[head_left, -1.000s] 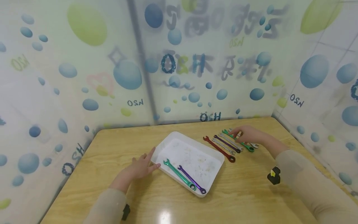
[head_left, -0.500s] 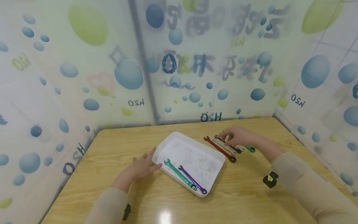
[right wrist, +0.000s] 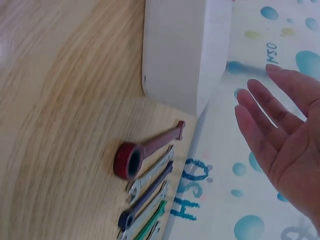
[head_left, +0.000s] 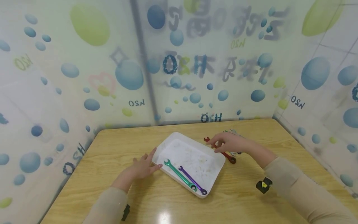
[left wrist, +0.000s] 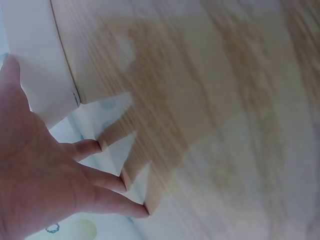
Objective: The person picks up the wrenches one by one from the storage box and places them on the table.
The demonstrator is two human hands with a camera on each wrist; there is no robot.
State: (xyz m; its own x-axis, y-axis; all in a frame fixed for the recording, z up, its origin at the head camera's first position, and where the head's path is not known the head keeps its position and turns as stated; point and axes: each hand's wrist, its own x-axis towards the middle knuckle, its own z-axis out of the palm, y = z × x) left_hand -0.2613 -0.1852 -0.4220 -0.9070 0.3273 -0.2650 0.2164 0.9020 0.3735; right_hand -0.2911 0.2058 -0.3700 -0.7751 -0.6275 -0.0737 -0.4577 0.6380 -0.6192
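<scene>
My left hand (head_left: 141, 168) rests at the left corner of a white tray (head_left: 190, 152), thumb at its rim and fingers spread. In the left wrist view its fingertips touch the table beside the tray. Lying side by side in the tray are a green wrench (head_left: 180, 175) and a purple wrench (head_left: 192, 180). My right hand (head_left: 227, 143) hovers above the tray's right edge and a red wrench (head_left: 231, 159). Its fingers are loosely bent and nothing is in them, as the right wrist view shows.
Beyond the red wrench lie a silver wrench (right wrist: 152, 171), a dark purple wrench (right wrist: 147, 195), a second silver wrench (right wrist: 150, 210) and a green one (right wrist: 152, 220), in a row on the wooden table (head_left: 117, 143). Printed curtain walls (head_left: 179, 102) border the table's back and sides.
My right hand has moved left from over the far wrenches to the red wrench and tray edge. My left hand and the two wrenches in the tray stay put.
</scene>
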